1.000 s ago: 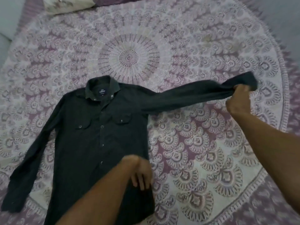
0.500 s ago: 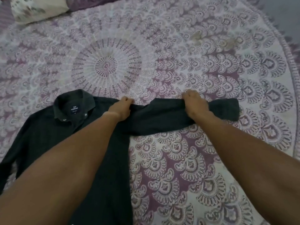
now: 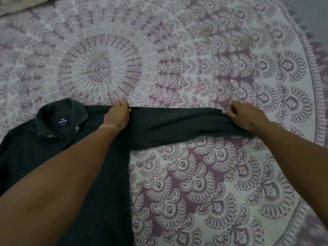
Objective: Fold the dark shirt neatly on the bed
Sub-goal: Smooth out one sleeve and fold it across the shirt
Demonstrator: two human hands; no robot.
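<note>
The dark shirt (image 3: 53, 150) lies face up on the bed, collar with a label toward the far side, body running down the left of the view. Its right sleeve (image 3: 177, 126) stretches straight out to the right across the bedspread. My left hand (image 3: 118, 117) pinches the sleeve's top edge at the shoulder seam. My right hand (image 3: 245, 117) grips the sleeve near its cuff end, which the hand and forearm partly cover. My left forearm hides much of the shirt front.
The bed is covered with a purple and white mandala bedspread (image 3: 213, 183). A pale patterned pillow (image 3: 16, 4) shows at the far left corner. The bedspread's fringed edge (image 3: 308, 36) curves along the right.
My left hand moved from the shirt's lower front up to the shoulder. My right hand lowered the lifted sleeve onto the bed and then shifted outward toward the cuff. The view came closer.
</note>
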